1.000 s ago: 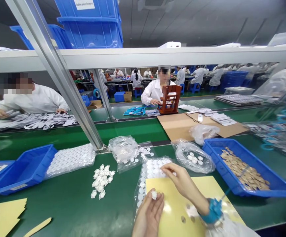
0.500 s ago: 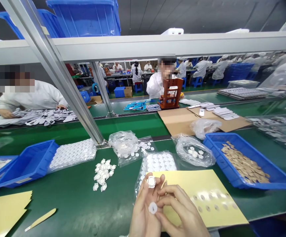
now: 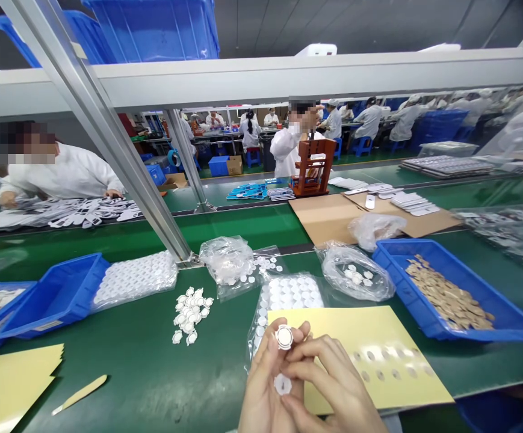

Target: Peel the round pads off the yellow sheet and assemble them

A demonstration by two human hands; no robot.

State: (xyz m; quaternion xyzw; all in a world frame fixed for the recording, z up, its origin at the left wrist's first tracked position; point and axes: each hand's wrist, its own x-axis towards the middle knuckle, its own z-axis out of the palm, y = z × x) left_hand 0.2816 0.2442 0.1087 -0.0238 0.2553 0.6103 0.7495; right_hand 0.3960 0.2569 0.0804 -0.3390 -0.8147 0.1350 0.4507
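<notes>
My left hand (image 3: pixel 261 385) is palm up and pinches a small white round part (image 3: pixel 283 337) with a ring outline and side tabs between thumb and fingers. Just below it, a thin translucent white disc (image 3: pixel 283 384) with a dark mark at its centre is at the fingertips of my right hand (image 3: pixel 333 385), its edge between thumb and finger. Both hands are close together over the near edge of a yellow sheet (image 3: pixel 333 325), which carries rows of clear round stickers (image 3: pixel 380 355). Left of my hands lies a loose pile of similar white parts (image 3: pixel 192 310).
A blue bin (image 3: pixel 464 288) of tan pieces stands right; another blue bin (image 3: pixel 58 294) stands left. Plastic bags (image 3: pixel 227 258) and a sheet of white discs (image 3: pixel 292 291) lie beyond my hands. Tweezers (image 3: pixel 80 394) lie left. A metal post (image 3: pixel 108 138) slants across. Co-workers sit opposite.
The view has shifted slightly. My hands still hold the round part and the disc, and my right fingers have moved a little closer to the round part.
</notes>
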